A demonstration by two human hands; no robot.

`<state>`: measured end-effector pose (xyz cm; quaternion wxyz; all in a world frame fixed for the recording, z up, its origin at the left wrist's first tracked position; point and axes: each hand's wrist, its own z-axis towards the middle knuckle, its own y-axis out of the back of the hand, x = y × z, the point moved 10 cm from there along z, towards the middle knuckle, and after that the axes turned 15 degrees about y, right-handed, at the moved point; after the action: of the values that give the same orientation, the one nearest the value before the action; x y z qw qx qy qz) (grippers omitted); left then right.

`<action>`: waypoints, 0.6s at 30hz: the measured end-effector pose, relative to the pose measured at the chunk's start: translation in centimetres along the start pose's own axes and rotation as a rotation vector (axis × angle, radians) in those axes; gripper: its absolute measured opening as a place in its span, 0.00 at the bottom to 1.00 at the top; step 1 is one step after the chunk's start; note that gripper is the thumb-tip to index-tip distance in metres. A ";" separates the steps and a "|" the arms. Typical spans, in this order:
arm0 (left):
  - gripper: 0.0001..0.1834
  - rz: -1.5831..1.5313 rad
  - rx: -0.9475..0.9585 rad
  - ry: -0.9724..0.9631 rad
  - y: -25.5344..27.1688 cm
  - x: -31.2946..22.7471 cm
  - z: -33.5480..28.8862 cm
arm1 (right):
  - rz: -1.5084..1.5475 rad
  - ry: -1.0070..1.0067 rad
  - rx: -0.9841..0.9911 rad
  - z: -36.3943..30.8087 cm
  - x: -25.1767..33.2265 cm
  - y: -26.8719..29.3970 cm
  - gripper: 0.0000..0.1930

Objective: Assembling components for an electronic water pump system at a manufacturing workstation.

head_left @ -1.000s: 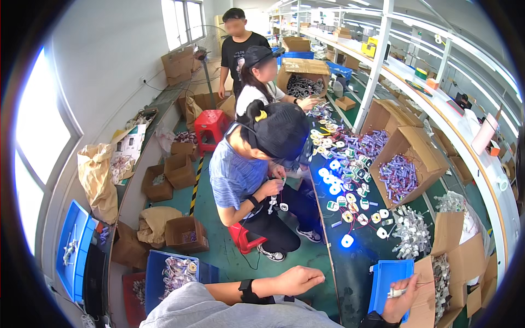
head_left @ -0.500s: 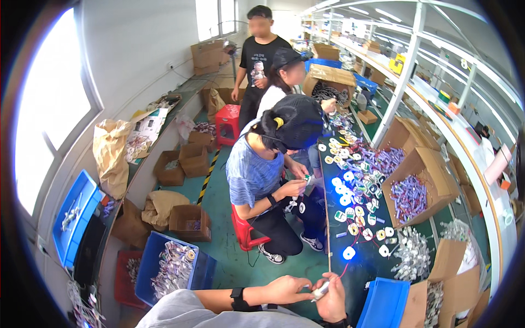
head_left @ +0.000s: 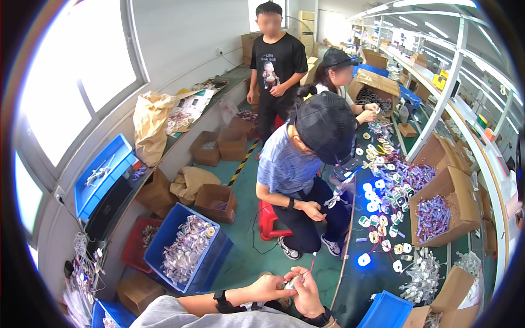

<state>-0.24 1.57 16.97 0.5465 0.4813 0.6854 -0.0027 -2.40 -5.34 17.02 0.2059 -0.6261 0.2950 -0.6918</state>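
Near the lower edge, my left hand (head_left: 269, 288) and my right hand (head_left: 307, 295) meet over a small whitish part (head_left: 291, 283). Both are closed on it, the left thumb and fingers pinching its side and the right fingers wrapped round it, so much of it is hidden. From the right hand a thin red wire (head_left: 313, 266) sticks up and ends in a small white tip. To the right, on the green workbench (head_left: 350, 292), lie several round white and yellowish discs with red wires; one disc (head_left: 363, 259) glows bright blue.
A blue bin (head_left: 186, 257) of clear and white parts stands on the floor at left. A blue tray (head_left: 385, 310) sits right of my hands, beside a pile of clear plastic parts (head_left: 421, 279). Purple cylinders fill a cardboard box (head_left: 456, 191). A co-worker in blue (head_left: 281, 164) sits ahead.
My view has turned left. My hands have drawn closer together round the part, and the red wire now points upward. The seated co-worker's hands have parted, and the standing person has shifted.
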 end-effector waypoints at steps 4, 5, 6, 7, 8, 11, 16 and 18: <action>0.23 -0.123 -0.023 0.019 1.8 0.8 -1.4 | -0.027 -0.072 0.083 0.0 -1.2 -1.9 0.19; 0.23 -0.126 -0.030 0.017 2.5 0.8 -1.5 | -0.030 -0.073 0.090 0.3 -1.2 -2.2 0.19; 0.23 -0.121 -0.014 0.005 3.1 0.6 -1.5 | -0.075 -0.023 0.133 0.8 -0.8 -2.6 0.20; 0.24 -0.115 0.003 -0.002 3.6 0.6 -1.9 | -0.115 0.025 0.174 1.0 -0.4 -3.1 0.21; 0.24 -0.115 0.001 -0.002 4.0 1.2 -1.9 | -0.201 0.078 0.217 1.5 0.2 -3.2 0.20; 0.23 -0.112 -0.004 0.060 5.8 3.3 -1.3 | -0.547 0.055 0.138 1.8 0.0 0.2 0.16; 0.23 -0.182 -0.068 0.311 8.4 11.9 0.3 | -0.950 0.053 0.020 1.4 -0.4 7.6 0.12; 0.23 -0.360 -0.059 0.478 8.6 16.1 0.4 | -1.083 -0.027 0.034 0.9 -1.3 9.8 0.11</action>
<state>6.73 16.52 9.19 0.3743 0.3229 0.8686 0.0339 -2.21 -11.91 9.53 -0.1659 -0.6940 -0.0839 -0.6956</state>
